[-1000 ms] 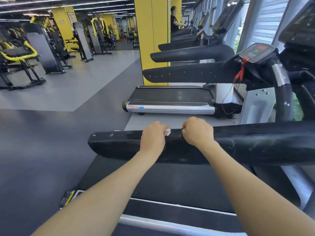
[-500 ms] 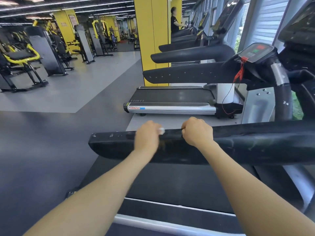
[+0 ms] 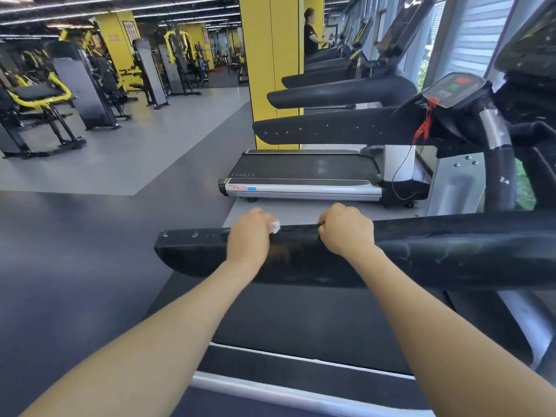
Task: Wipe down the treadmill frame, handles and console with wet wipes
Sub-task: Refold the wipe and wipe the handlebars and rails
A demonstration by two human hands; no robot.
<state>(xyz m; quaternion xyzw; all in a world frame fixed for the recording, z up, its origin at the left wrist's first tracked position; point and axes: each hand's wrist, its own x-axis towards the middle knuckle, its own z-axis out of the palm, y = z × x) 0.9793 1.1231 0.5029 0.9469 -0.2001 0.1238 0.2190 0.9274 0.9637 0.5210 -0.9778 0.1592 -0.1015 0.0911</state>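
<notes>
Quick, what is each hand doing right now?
Left hand: closed on a white wet wipe, on the black handrail.
Right hand: closed around the same handrail.

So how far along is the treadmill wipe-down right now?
Done: streaky marks on the handrail right of the hands suggest that stretch is wiped. In hand: the left hand presses a wet wipe on the rail top; the right hand grips the rail. Left: the rail's end, console and silver frame.

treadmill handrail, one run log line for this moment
left hand presses wet wipe on handrail | right hand grips handrail | console untouched
</notes>
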